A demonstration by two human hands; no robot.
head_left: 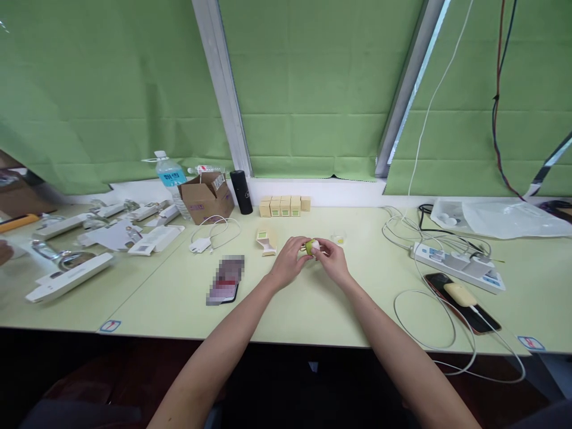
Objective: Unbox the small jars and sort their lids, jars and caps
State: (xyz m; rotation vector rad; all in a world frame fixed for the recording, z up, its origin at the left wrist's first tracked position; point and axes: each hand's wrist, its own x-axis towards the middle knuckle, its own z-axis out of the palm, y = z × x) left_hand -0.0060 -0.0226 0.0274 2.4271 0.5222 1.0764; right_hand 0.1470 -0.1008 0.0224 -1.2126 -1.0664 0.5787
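Note:
Between my two hands is a small rounded thing, part green and part white (311, 246); its kind is not clear. My left hand (288, 262) closes its fingers on the green side. My right hand (333, 260) pinches the white side from the right. Just left of my hands lies a small opened cardboard box (267, 241) with a green label. Behind my right hand rests a small clear plastic piece (338, 238) with a yellowish part.
Small cardboard boxes (285, 206) line the back. Left are a phone (226, 280), charger (200, 244), brown carton (205, 199), black flask (241, 192) and water bottle (172, 179). Right are a power strip (458, 266), loose cables and another phone (485, 319). Another person's hand (5, 251) shows far left.

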